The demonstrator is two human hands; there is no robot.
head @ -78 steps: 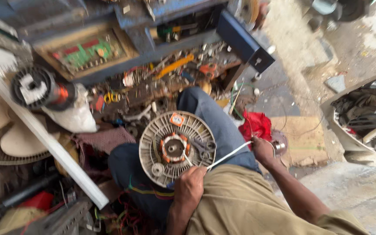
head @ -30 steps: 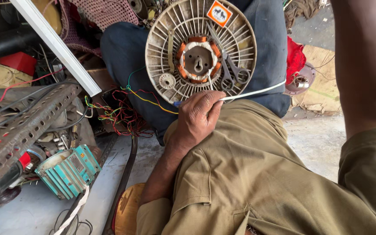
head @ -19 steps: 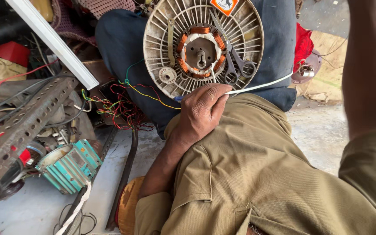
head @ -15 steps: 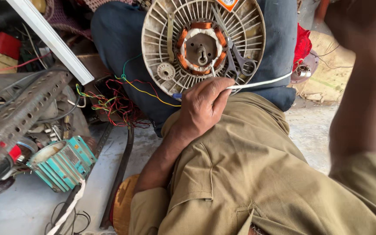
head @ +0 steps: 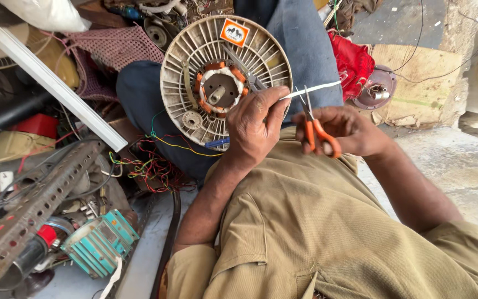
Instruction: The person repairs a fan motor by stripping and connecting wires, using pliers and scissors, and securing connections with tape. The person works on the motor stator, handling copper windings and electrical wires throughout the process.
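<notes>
One white sleeve [head: 312, 88], a thin insulating tube, is pinched at its near end between thumb and fingers of the left hand [head: 256, 124], above the lap and just in front of the round fan motor housing [head: 225, 80] that rests on the knees. In the views from half a second and more before, the right hand was out of the working area; it is now brought in, and the right hand [head: 349, 132] is closed through the loops of one pair of orange-handled scissors [head: 315, 124]. The blades are held partly open, around the sleeve just beside the left fingertips, so a cut is judged to be in preparation. One copper-wound stator [head: 219, 88] is seen inside the housing. Coloured lead wires [head: 186, 147] are trailed from its lower edge; their number cannot be counted.
</notes>
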